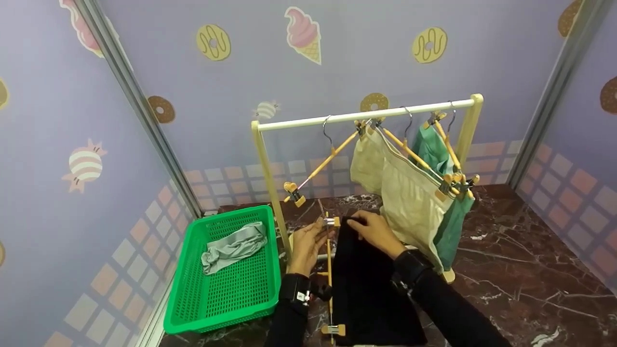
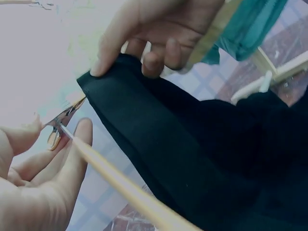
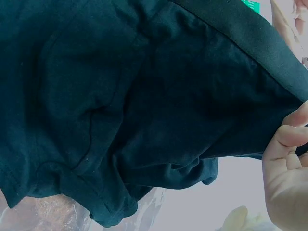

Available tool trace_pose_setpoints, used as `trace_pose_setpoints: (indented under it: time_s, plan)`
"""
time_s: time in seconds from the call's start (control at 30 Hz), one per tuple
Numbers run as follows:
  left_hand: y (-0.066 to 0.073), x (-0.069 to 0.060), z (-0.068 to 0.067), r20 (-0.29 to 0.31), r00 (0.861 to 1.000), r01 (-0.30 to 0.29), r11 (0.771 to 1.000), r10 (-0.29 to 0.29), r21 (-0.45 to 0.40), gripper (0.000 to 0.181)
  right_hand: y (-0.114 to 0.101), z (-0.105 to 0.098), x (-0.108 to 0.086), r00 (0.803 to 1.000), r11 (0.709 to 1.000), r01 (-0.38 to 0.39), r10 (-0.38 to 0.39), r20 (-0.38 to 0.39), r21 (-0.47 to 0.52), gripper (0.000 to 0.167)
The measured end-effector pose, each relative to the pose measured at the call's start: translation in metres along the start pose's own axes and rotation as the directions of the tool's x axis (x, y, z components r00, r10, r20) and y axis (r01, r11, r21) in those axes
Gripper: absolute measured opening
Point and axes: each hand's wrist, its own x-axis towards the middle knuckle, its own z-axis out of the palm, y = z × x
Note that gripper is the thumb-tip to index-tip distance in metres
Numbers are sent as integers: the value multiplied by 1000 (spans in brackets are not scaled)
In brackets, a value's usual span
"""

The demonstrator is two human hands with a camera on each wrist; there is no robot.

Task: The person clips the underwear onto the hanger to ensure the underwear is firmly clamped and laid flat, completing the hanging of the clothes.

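My left hand pinches the upper clip of a clip hanger between thumb and fingers. The hanger's thin wooden bar runs toward me, with a second clip at its near end. Beside it hang black shorts with a wide waistband. My right hand grips the far corner of that waistband, thumb on one face and fingers behind. In the left wrist view, the clip's tip meets the waistband's edge just below the corner; whether cloth is between its jaws cannot be told.
Ahead stands a clothes rack with a bare clip hanger, a hanger of beige shorts and one with a green garment. At left, a green basket holds a crumpled grey cloth. Dark marbled tabletop extends right.
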Motion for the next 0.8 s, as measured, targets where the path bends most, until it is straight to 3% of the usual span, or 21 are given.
trace_pose_setpoints:
  time_s: [0.2, 0.53, 0.8]
  plan:
    - [2, -1, 4, -62, 996, -58, 998, 60, 28, 34, -1, -2, 1, 1000, 1000, 15, -15, 14, 15, 16]
    - [3, -5, 11, -16, 994, -109, 990, 111, 86, 32, -6, -5, 9, 998, 997, -15, 11, 55, 81, 19]
    - [2, -4, 15, -9, 993, -112, 984, 115, 136, 30, -12, -8, 18, 999, 994, -26, 21, 47, 108, 21]
